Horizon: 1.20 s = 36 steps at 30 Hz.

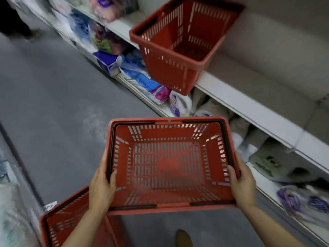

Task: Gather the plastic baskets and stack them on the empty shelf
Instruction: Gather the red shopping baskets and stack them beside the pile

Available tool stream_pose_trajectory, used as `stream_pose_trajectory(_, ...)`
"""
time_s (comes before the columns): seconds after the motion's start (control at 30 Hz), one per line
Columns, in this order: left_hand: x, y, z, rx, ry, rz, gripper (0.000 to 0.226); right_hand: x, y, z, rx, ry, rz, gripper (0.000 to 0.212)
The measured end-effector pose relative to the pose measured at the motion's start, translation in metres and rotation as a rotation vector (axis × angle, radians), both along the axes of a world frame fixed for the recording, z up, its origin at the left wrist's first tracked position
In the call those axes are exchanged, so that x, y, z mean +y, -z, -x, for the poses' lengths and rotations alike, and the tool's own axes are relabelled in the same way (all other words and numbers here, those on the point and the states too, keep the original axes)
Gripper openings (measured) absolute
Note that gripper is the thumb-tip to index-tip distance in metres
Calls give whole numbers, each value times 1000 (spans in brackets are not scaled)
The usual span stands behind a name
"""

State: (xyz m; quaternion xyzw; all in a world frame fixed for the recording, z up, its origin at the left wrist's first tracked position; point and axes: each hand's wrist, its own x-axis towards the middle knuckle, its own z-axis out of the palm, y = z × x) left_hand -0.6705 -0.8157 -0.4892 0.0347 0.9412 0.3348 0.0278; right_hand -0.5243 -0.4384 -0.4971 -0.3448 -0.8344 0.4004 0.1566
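Observation:
I hold a red plastic basket [167, 164] level in front of me, its black handles folded down along the rim. My left hand [101, 186] grips its left rim and my right hand [243, 184] grips its right rim. A second red basket [179, 45] stands on the bare white shelf [249, 104] up ahead, jutting over the shelf's front edge. A third red basket [71, 223] sits low at the bottom left, partly hidden by my left forearm.
Shelves on the right carry packaged goods: blue and white packs [138, 77], a white detergent jug [179, 104] and pale bags lower down. The grey aisle floor [53, 104] runs ahead to the left. A shoe tip [183, 237] shows at the bottom.

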Motion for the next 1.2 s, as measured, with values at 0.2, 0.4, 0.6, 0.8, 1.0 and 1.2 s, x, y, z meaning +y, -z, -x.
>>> stream_pose_trajectory(0.2,41,-92,-33,21,54,-38,80,18,-89,-78,81,125,-29,52)
stream_pose_trajectory(0.4,82,-204,-80,124,181,-76,80,34,-187,-171,150,235,-127,57)
stream_pose_trajectory(0.6,125,-316,-134,245,215,-165,83,65,-297,-236,311,335,-238,53)
stream_pose_trajectory(0.8,193,-417,-164,405,255,-233,80,120,-395,-287,451,416,-357,53)
stream_pose_trajectory(1.0,296,-514,-215,539,330,-340,73,204,-480,-349,570,488,-454,51)
stream_pose_trajectory(1.2,449,-551,-259,483,506,-278,70,317,-532,-438,462,562,-491,41)
